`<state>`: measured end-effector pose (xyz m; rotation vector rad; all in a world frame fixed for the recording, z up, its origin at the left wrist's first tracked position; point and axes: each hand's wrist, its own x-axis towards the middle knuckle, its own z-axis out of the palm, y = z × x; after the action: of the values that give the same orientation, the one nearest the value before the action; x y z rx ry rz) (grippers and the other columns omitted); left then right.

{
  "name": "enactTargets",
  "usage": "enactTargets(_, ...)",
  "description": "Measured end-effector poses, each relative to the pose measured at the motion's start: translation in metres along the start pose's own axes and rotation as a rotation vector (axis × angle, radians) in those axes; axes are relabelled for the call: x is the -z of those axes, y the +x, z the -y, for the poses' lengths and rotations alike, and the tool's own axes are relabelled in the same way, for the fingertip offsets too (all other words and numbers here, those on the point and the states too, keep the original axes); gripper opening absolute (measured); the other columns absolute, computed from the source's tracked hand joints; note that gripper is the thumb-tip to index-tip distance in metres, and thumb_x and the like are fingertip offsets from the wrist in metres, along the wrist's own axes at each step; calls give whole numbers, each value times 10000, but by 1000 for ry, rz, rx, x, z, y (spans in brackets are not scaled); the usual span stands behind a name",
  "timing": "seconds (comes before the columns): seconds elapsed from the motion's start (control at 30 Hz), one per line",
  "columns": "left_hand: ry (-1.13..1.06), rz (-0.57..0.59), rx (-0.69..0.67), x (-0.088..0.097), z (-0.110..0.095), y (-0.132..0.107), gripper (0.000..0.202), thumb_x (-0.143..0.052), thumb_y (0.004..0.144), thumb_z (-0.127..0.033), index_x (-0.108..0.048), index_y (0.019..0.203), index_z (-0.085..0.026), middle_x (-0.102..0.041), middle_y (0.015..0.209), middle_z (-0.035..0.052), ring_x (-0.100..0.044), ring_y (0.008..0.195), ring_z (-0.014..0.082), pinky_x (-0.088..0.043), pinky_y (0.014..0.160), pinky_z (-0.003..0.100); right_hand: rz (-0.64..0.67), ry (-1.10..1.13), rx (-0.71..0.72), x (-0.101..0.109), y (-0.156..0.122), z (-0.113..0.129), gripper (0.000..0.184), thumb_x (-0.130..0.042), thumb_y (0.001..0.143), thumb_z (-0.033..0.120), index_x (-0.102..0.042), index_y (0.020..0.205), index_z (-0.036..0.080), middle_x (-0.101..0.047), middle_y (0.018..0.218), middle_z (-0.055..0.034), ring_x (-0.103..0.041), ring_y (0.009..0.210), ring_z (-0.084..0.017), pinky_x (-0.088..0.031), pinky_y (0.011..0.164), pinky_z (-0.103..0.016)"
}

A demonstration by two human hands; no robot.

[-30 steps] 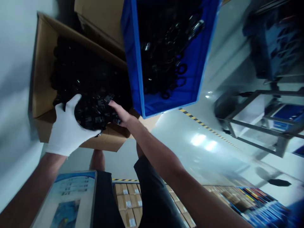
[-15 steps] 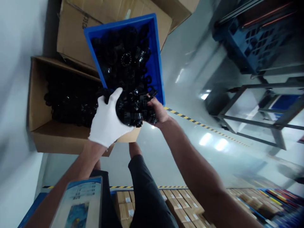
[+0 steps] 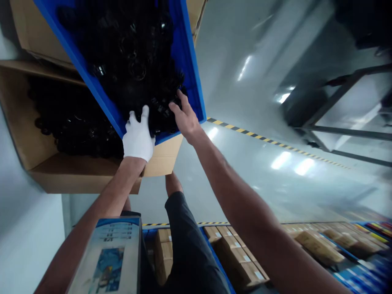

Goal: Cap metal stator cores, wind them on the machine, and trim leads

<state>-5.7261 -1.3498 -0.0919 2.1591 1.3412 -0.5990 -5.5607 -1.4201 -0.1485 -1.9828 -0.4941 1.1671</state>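
A blue plastic bin [image 3: 196,77] holds a heap of small black plastic parts [image 3: 137,69], some of them ring-shaped. My left hand [image 3: 139,136], in a white glove, is at the bin's near edge with fingers spread over the parts. Bare, my right hand [image 3: 186,116] reaches in at the near right corner. Its thumb and forefinger are apart against black parts; its other fingers are hidden. More black parts [image 3: 76,126] fill an open cardboard box [image 3: 82,181] to the left.
Cardboard boxes [image 3: 39,28] lie under and behind the bin. Black-and-yellow tape [image 3: 245,131] crosses the floor at right, near a metal-framed rack [image 3: 343,130]. Small cartons [image 3: 241,255] stand by my legs. A printed card [image 3: 107,257] hangs before me.
Both hands have lowered the clump of black parts into the bin's near end and their fingers have spread. The bin now sits higher and further left in view.
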Motion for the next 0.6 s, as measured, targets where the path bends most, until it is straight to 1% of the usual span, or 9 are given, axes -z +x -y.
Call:
enactTargets(0.07, 49, 21, -71, 9, 1, -19, 853, -750, 1080, -235, -398, 1856, -220, -428, 1871, 250, -626, 1560, 512, -700, 1121, 691, 12, -94, 159, 15, -23, 7, 616, -572, 1130, 495, -581, 1705, 274, -565, 1807, -44, -390, 1774, -318, -252, 1497, -656)
enactTargets(0.13, 40, 13, -141, 17, 8, -41, 746, -728, 1097, -275, -493, 1804, -256, -496, 1849, 188, -628, 1574, 481, -721, 1103, 657, -23, -106, 249, 34, -52, 10, 525, -576, 1134, 490, -676, 1620, 318, -613, 1760, -47, -489, 1714, -335, -390, 1432, -680)
enactTargets(0.23, -72, -82, -161, 13, 38, -77, 654, -768, 1079, -342, -593, 1709, -362, -544, 1830, 84, -616, 1617, 409, -719, 1140, 596, -105, -23, 181, 51, -107, -3, 385, -612, 1141, 533, -794, 1444, 379, -767, 1515, -75, -729, 1437, -353, -579, 1275, -668)
enactTargets(0.3, -175, -115, -63, -3, 76, -97, 590, -762, 1082, -353, -629, 1657, -370, -570, 1802, 74, -627, 1618, 354, -676, 1225, 556, -57, 22, 72, 42, -146, -25, 341, -652, 1115, 564, -845, 1307, 358, -839, 1284, -101, -803, 1233, -366, -633, 1190, -677)
enactTargets(0.4, -228, -45, 243, -31, 153, -106, 656, -796, 1050, -342, -603, 1674, -290, -547, 1796, 147, -570, 1672, 361, -564, 1354, 565, 161, 86, -51, -9, -186, -67, 332, -774, 1017, 575, -876, 1178, 303, -876, 1150, -127, -850, 1053, -378, -718, 1018, -653)
enactTargets(0.47, -178, -10, 404, -41, 210, -93, 954, -921, 952, -357, -479, 1776, -166, -421, 1853, 270, -466, 1719, 499, -495, 1371, 702, 291, 140, -111, -61, -187, -92, 395, -847, 977, 569, -865, 1241, 276, -875, 1262, -133, -855, 1141, -368, -730, 1032, -605)
enactTargets(0.5, -142, -8, 448, -40, 238, -82, 1143, -990, 893, -375, -383, 1828, -122, -328, 1891, 309, -397, 1738, 561, -448, 1381, 755, 321, 165, -135, -89, -177, -103, 444, -863, 983, 570, -844, 1294, 253, -858, 1330, -139, -838, 1217, -360, -722, 1064, -588)
enactTargets(0.53, -80, -14, 459, -36, 263, -66, 1294, -1044, 844, -414, -301, 1862, -121, -249, 1928, 297, -332, 1759, 583, -400, 1407, 762, 323, 181, -158, -115, -161, -113, 486, -855, 1020, 566, -808, 1358, 221, -828, 1401, -149, -811, 1285, -347, -702, 1106, -587)
enactTargets(0.6, 34, -75, 389, -18, 306, -27, 1458, -1094, 791, -575, -214, 1879, -165, -167, 1982, 199, -217, 1802, 566, -289, 1470, 748, 293, 199, -190, -162, -114, -131, 502, -788, 1112, 559, -750, 1445, 185, -764, 1494, -147, -761, 1354, -329, -649, 1180, -604)
